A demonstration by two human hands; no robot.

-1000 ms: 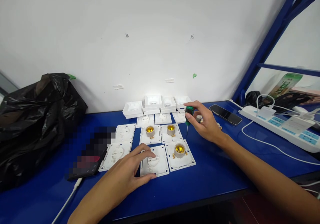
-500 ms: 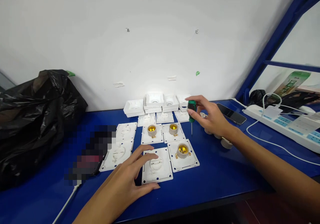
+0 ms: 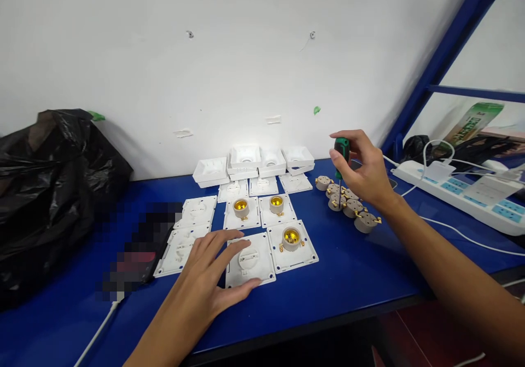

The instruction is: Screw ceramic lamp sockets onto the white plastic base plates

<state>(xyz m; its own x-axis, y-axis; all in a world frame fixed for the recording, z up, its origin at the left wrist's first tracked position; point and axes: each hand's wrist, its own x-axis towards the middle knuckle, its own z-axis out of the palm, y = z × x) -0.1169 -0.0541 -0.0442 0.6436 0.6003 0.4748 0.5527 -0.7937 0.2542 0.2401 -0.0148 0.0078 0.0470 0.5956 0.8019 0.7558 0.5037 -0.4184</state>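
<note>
**Screwdriver lifted clear to the right; left hand stays on the near plate**

The green-handled screwdriver (image 3: 341,162) now stands upright in the right hand (image 3: 365,173), right of centre in the frame, its thin shaft pointing down at the cluster of loose lamp-holder inserts (image 3: 346,204) on the blue tabletop (image 3: 353,279). A second ago the same hand held it lower and further left, just beside the white plates; since then it has risen and swung right, uncovering the inserts that the hand had hidden. The fingers are closed narrowly round the handle, thumb on top.

The left hand (image 3: 213,274) has barely moved: it lies flat and spread, fingertips on the bare white base plate (image 3: 249,266) at lower centre, pressing but not gripping it. Just right of that plate sits a plate with a brass-lined holder (image 3: 292,239), with two more fitted plates behind. Stacked white covers (image 3: 246,159) line the wall. A black plastic bag (image 3: 49,192) fills the left, and a power strip (image 3: 463,203) lies at far right.
</note>
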